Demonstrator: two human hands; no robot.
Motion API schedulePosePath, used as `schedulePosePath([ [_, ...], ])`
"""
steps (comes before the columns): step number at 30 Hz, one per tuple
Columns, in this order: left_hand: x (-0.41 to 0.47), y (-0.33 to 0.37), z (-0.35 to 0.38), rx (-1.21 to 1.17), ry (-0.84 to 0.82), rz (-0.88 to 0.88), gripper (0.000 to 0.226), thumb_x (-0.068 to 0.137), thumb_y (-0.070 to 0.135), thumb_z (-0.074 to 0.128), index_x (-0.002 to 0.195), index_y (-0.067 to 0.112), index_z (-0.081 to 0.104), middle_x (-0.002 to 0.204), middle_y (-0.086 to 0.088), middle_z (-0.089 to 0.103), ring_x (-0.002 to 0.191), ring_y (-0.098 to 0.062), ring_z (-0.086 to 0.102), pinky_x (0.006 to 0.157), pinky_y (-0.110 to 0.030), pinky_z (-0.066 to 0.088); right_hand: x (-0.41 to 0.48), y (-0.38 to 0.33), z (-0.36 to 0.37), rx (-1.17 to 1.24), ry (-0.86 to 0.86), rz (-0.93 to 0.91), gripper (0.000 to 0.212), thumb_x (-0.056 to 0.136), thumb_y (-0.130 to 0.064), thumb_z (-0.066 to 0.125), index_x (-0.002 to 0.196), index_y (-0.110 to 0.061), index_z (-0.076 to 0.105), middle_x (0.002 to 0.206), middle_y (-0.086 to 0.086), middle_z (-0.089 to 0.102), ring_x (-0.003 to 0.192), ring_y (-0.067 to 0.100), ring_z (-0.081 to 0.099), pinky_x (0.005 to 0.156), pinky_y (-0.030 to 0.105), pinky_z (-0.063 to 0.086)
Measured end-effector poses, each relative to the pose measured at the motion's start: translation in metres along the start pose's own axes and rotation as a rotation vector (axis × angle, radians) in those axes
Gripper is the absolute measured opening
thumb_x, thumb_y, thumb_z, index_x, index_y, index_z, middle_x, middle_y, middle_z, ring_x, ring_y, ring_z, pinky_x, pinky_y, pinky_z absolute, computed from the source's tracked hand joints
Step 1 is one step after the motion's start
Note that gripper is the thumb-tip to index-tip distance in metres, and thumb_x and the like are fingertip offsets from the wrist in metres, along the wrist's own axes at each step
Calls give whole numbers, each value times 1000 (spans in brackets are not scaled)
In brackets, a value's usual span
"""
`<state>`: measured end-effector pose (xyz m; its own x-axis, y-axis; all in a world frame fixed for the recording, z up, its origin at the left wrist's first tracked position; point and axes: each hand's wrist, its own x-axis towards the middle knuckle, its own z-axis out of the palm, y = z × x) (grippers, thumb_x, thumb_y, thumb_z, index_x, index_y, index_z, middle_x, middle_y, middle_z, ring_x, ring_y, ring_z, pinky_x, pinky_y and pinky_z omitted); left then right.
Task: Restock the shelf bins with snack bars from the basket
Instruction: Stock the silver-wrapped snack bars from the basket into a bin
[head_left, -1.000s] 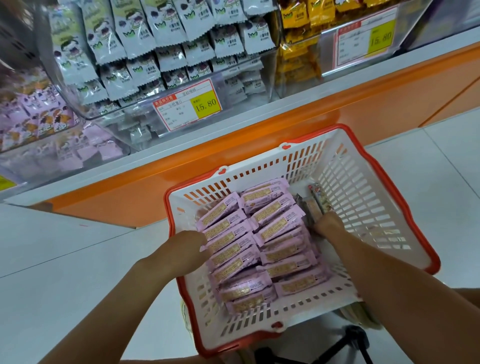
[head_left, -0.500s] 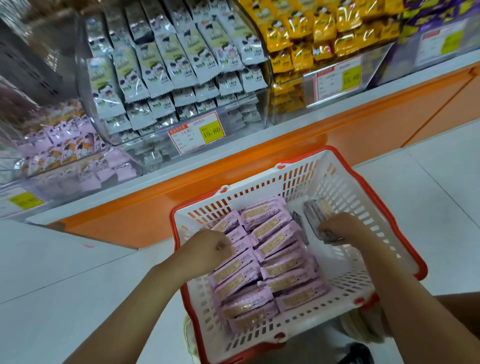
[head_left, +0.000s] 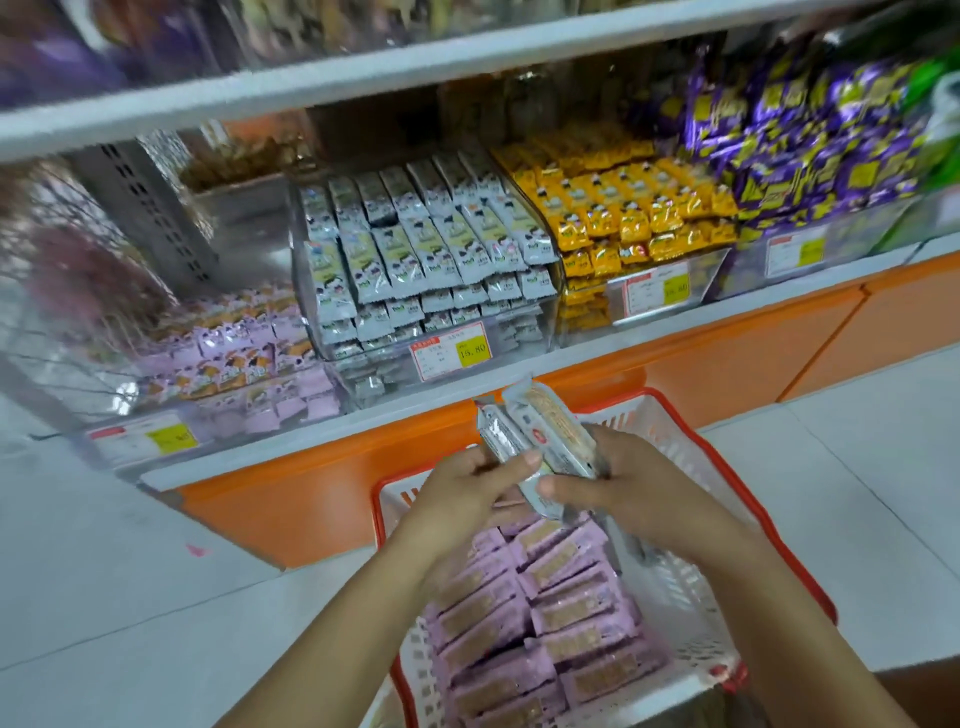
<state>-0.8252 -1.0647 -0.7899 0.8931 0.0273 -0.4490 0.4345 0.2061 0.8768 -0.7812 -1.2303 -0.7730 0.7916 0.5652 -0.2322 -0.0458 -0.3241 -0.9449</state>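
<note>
A white basket with a red rim (head_left: 698, 582) sits on the floor below me, packed with several pink snack bars (head_left: 540, 613). Both hands are raised above it with a small bundle of silver snack bars (head_left: 540, 431) between them. My left hand (head_left: 467, 493) pinches the lower bars with thumb on top. My right hand (head_left: 623, 483) grips the bundle from the right. Straight ahead on the shelf, a clear bin of silver bars (head_left: 426, 265) stands with a price tag on its front. A clear bin of pink bars (head_left: 234, 358) is to its left.
A yellow-pack bin (head_left: 623, 218) and purple packs (head_left: 800, 135) fill the shelf to the right. An orange shelf base (head_left: 727, 358) runs behind the basket. White floor tiles (head_left: 130, 597) spread on both sides. An upper shelf board (head_left: 363, 78) hangs above the bins.
Both hands came up out of the basket and met above it with the silver bars. The view tilted up, so the shelf bins now fill the upper half.
</note>
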Motion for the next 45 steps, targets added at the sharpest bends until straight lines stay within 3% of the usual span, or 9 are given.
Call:
schedulePosePath([
  [5,-12,22,-18,-249,52,57,18,81,17,66,93,4,69,86,-9,73,78,-17,69,77,-28,58,5,-16,12,255,257,-54,37,89,-30,60,109,0,53,76,6,69,71,13,69,62,23,54],
  [12,-19,43,-37,-178,235,147,26,90,29,59,96,4,57,63,-3,59,53,-13,55,53,-26,54,14,-25,17,883,12,154,51,88,-36,52,125,-1,59,80,10,58,59,15,55,49,24,49],
  [14,-21,49,-38,-206,265,108,51,90,48,49,113,3,60,83,-13,67,55,-13,55,46,-22,49,14,-25,18,854,-14,123,52,88,-39,53,124,-3,61,86,10,59,60,14,52,49,22,46],
  [17,-20,58,-36,-411,283,83,41,100,39,36,121,10,58,126,-21,59,70,-18,56,47,-26,50,15,-28,23,696,46,46,54,82,-38,60,122,-3,59,88,12,62,62,15,55,53,21,43],
  [20,-18,57,-39,-496,216,93,30,100,24,43,118,5,58,105,-14,67,81,-22,63,74,-35,52,20,-31,25,660,128,8,43,83,-30,60,115,-1,60,88,11,68,74,19,64,70,30,52],
  [25,-25,56,-43,-385,58,181,19,95,14,51,103,4,64,92,-13,71,91,-27,65,83,-40,55,28,-43,29,459,221,-4,44,77,-47,62,103,-13,71,79,6,65,64,15,54,76,31,45],
  [32,-28,63,-53,-585,66,152,44,80,38,63,111,8,59,76,-4,57,67,-16,54,60,-29,54,34,-51,36,516,211,-3,36,86,-44,58,106,-17,73,111,17,68,106,35,62,104,52,43],
  [37,-29,65,-58,-513,68,170,50,69,52,56,97,14,73,81,-1,69,56,-12,57,56,-24,54,33,-58,42,496,200,-51,41,81,-46,58,108,-19,71,102,10,71,91,23,63,89,40,50],
  [45,-31,71,-59,-721,20,200,54,75,45,52,107,4,65,96,-12,72,85,-21,70,84,-39,55,44,-75,61,290,271,-180,29,95,-35,52,102,-7,57,76,5,64,55,3,55,50,16,46],
])
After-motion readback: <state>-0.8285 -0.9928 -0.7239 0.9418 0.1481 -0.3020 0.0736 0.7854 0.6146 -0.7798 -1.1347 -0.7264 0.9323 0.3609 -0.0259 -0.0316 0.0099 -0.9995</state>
